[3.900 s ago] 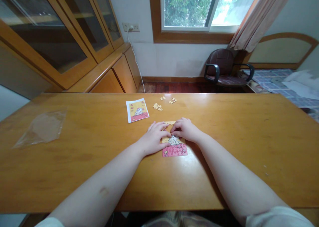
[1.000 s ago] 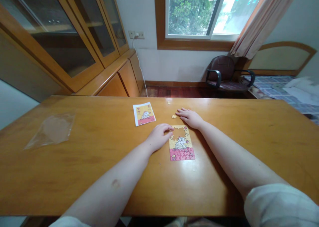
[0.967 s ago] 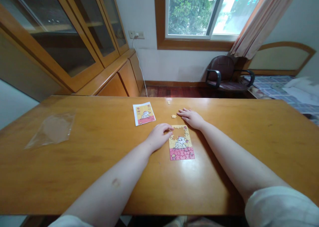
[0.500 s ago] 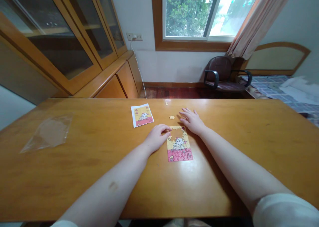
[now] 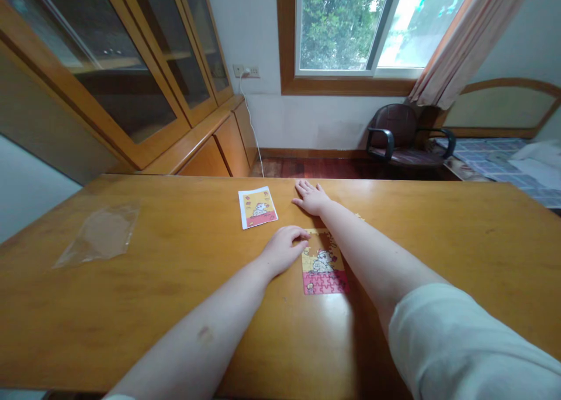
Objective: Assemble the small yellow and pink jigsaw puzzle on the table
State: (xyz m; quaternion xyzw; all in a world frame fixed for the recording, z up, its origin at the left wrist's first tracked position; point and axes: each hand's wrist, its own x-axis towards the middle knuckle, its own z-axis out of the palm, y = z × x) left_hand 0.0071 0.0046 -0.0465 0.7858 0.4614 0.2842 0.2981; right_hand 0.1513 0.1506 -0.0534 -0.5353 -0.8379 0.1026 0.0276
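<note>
A small jigsaw puzzle (image 5: 323,268), yellow above and pink below with a white animal, lies on the wooden table (image 5: 175,283). My left hand (image 5: 284,249) rests loosely curled at its upper left edge, fingertips touching it. My right hand (image 5: 310,196) is stretched out flat near the table's far edge, fingers spread, palm down; any loose piece under it is hidden. My right forearm crosses over the puzzle's upper right corner. A printed picture card (image 5: 258,207) of the same image lies just left of my right hand.
A clear plastic bag (image 5: 100,234) lies at the table's left. A loose puzzle piece (image 5: 359,217) shows beside my right forearm. Behind the table stand wooden cabinets (image 5: 131,84), a dark armchair (image 5: 403,134) and a window (image 5: 363,26).
My right hand has reached from beside the puzzle's top forward and left to the table's far edge. The two loose pieces seen there earlier no longer show. My left hand stays put.
</note>
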